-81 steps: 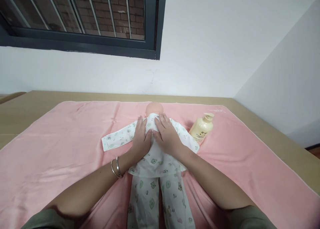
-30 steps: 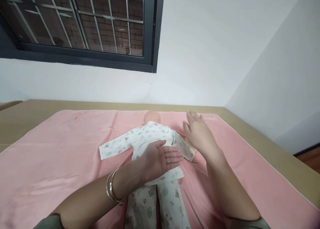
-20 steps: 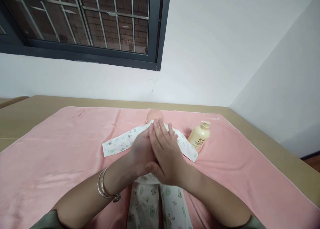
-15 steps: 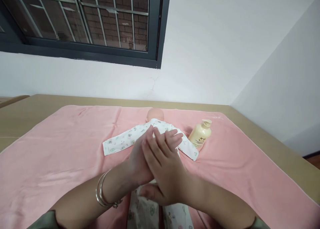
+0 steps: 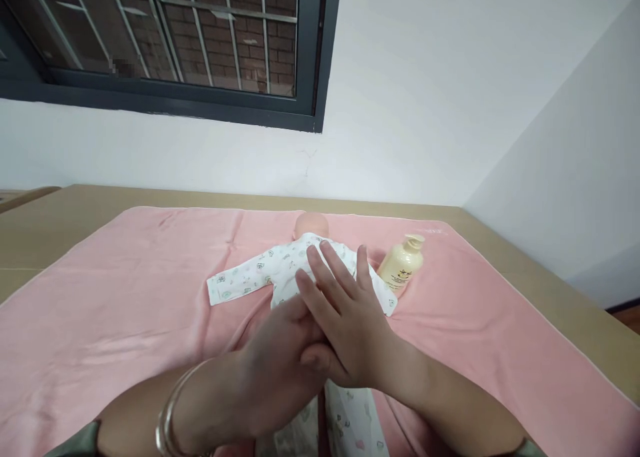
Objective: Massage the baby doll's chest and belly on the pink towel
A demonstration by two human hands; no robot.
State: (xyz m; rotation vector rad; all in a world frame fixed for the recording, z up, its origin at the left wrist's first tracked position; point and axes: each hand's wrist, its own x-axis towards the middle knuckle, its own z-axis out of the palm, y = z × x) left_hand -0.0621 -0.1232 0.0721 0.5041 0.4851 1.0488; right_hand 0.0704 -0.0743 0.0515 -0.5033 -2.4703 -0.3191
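My right hand [image 5: 357,320] lies against my left hand [image 5: 285,364], its fingers stretched out and spread, its thumb bent across toward the left hand. The fingers of my left hand are mostly hidden behind the right one, and that hand is smeared by motion. Beneath both hands a baby doll [image 5: 293,267] in a white printed outfit lies on a pink blanket [image 5: 135,290], its sleeves spread to the sides. Its bare head [image 5: 311,224] points to the far edge. A pale yellow pump bottle [image 5: 401,267] leans at a tilt beside the doll's right-hand sleeve.
The blanket covers most of a light wooden table [image 5: 505,250]. Behind the table rises a white wall [image 5: 400,110] with a dark-framed barred window [image 5: 200,37] at upper left. Another wall meets it on the right.
My left hand has drawn back toward me and lower, sliding along the right palm. The right hand's fingers have spread and shifted slightly right. Doll and bottle stay put.
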